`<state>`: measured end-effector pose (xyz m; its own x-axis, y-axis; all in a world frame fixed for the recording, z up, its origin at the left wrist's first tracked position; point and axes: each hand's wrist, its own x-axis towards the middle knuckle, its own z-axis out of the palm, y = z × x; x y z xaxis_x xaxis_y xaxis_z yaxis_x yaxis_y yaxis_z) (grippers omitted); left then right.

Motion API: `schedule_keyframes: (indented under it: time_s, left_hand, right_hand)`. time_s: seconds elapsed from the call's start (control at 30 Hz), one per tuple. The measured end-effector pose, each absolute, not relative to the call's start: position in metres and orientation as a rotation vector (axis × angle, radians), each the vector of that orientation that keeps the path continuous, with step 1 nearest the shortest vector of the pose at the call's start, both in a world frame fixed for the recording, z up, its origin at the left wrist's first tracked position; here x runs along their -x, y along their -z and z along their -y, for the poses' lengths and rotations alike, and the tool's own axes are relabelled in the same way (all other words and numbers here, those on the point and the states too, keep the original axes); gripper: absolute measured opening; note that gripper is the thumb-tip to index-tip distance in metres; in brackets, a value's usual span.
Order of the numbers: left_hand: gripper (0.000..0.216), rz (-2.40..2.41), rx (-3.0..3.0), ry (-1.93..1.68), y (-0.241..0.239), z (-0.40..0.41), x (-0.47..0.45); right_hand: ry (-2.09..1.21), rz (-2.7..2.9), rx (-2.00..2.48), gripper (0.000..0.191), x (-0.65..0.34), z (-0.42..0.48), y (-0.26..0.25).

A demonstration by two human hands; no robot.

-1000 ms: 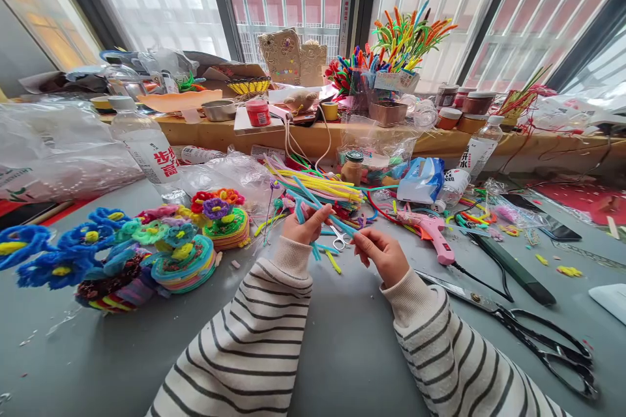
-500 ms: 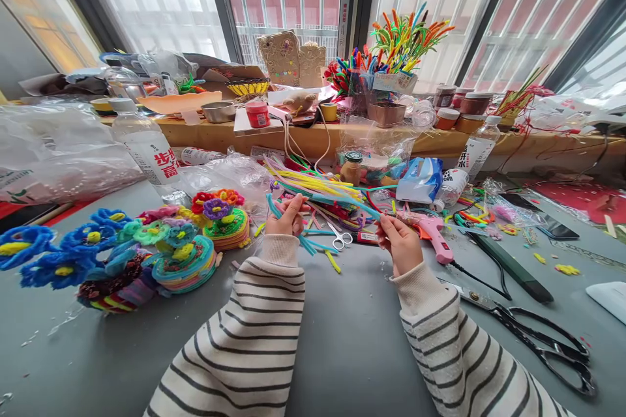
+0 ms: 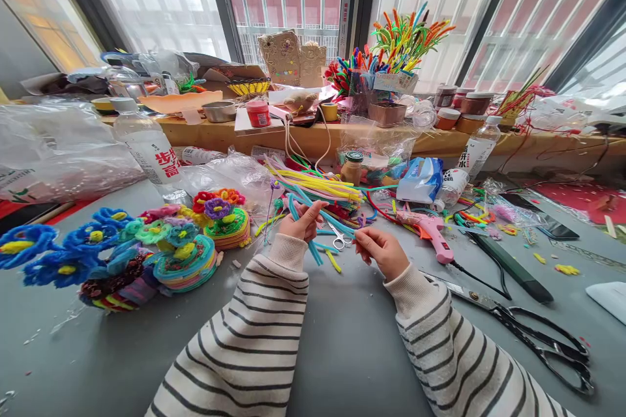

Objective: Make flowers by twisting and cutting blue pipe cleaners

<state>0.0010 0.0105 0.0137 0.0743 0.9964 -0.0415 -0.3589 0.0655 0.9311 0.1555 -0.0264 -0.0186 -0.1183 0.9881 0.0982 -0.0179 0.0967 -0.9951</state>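
Several light-blue pipe cleaners [image 3: 315, 253] are bunched in my left hand [image 3: 299, 221], which is closed around them, with ends sticking out above and below the fist. My right hand [image 3: 384, 249] pinches the tip of a light-blue pipe cleaner that runs across from the left hand. Behind the hands lies a heap of yellow, pink and other coloured pipe cleaners [image 3: 327, 189]. Small white-handled scissors [image 3: 339, 238] rest on the table just beyond the gap between my hands.
Left of me stand pipe-cleaner flowers in pots [image 3: 183, 260]. On the right lie a pink glue gun [image 3: 433, 238], large black shears [image 3: 533, 332] and a dark green bar [image 3: 513, 267]. Bottles, jars and a shelf [image 3: 205, 137] line the back of the grey table [image 3: 352, 352].
My right hand has moved left and slightly down, closer to the left hand. My left hand has shifted a little right, and the bunched pipe cleaners moved with it.
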Motion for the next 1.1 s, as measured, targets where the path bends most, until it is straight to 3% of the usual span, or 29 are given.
schedule_keyframes:
  time_s: [0.5, 0.73, 1.1]
  left_hand:
    - [0.032, -0.953, -0.820, -1.490, -0.016, -0.014, 0.012]
    - [0.035, -0.967, -0.858, -1.408, -0.019, -0.009, 0.002]
    - [0.032, -1.094, -0.988, -1.298, -0.011, -0.011, -0.004]
  right_hand:
    - [-0.867, 1.196, 1.228, 0.027, -0.161, 0.022, 0.025]
    - [-1.057, 1.210, 1.058, 0.038, -0.159, 0.023, 0.021]
    - [-1.111, 1.506, 1.140, 0.023, -0.154, 0.028, 0.018]
